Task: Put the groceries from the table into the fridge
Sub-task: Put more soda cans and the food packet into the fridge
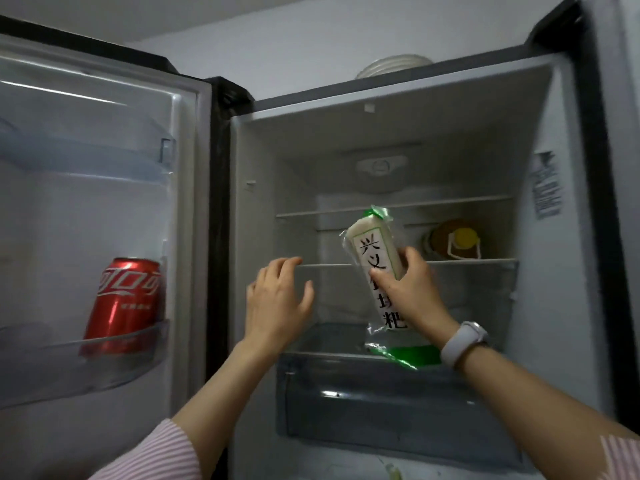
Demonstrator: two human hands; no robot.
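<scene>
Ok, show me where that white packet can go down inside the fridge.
The middle shelf is bare from the left wall to the right hand holding the white packet. The top shelf looks bare too. The right end is crowded by a yellow-capped bottle.

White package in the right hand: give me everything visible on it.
The white package is a long, rounded block sealed in clear plastic with green printed ends and a white label bearing large black characters. It is tilted, top end leaning left, lower green end near the drawer front. The right hand grips its middle, thumb across the label. It is held inside the open fridge, in front of the middle shelf edge, resting on nothing as far as I can tell.
</scene>
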